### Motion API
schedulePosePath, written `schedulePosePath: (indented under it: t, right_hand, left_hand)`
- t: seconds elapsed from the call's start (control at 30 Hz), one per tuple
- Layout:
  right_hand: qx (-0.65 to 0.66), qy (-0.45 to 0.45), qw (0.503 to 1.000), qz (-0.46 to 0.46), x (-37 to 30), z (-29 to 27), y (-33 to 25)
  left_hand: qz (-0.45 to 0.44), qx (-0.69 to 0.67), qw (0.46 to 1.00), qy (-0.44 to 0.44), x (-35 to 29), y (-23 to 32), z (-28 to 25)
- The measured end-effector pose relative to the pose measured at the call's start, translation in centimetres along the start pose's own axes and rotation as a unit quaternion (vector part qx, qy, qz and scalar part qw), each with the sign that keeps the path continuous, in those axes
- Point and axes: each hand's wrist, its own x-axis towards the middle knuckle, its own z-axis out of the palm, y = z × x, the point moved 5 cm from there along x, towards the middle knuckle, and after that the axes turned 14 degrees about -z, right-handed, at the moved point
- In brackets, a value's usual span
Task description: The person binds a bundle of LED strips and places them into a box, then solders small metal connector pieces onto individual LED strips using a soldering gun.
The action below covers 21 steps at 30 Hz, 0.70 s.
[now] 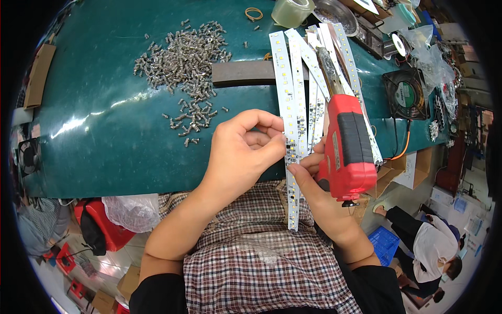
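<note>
A long white LED strip board (pixel 283 78) runs from the bench down over my lap, dotted with yellow LEDs and small components. My left hand (pixel 227 154) pinches its left edge between thumb and fingers. Lower down, the thumb of my right hand (pixel 329 209) presses on the same board. A red and black soldering gun (pixel 354 136) sits in the right hand too, its long tip pointing away from me; the body hides part of the fingers. Beyond the hands, more LED strips (pixel 309 55) lie overlapped, some across a dark grey bar (pixel 240 74).
Small metal fittings (pixel 188 55) are heaped on the green bench (pixel 99 152). Further back are a tape roll (pixel 293 13), a metal dish (pixel 334 14) and a wire spool (pixel 399 45). A black fan (pixel 407 94) stands right. Another person (pixel 431 243) is at the lower right.
</note>
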Motion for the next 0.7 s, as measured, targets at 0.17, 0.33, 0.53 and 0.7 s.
schedulePosePath:
  t: [0.17,0.33,0.53,0.7]
  right_hand:
    - [-0.044,0.013,0.998,-0.031,0.1,-0.1,0.0]
    - [-0.142,-0.036,0.986,-0.076,-0.7,-1.6,-2.1]
    - [-0.082,-0.115,0.99,-0.013,-3.3,-3.5,-2.5]
    - [-0.093,-0.097,0.991,0.008,-5.6,-3.9,-0.8]
  left_hand:
    - [0.02,0.091,0.994,0.063,0.9,0.2,-1.4]
    - [0.063,0.251,0.95,0.177,1.7,1.1,-2.8]
    - [0.16,0.357,0.889,0.238,0.3,2.2,-2.4]
    - [0.222,0.399,0.864,0.213,0.2,2.5,-2.3]
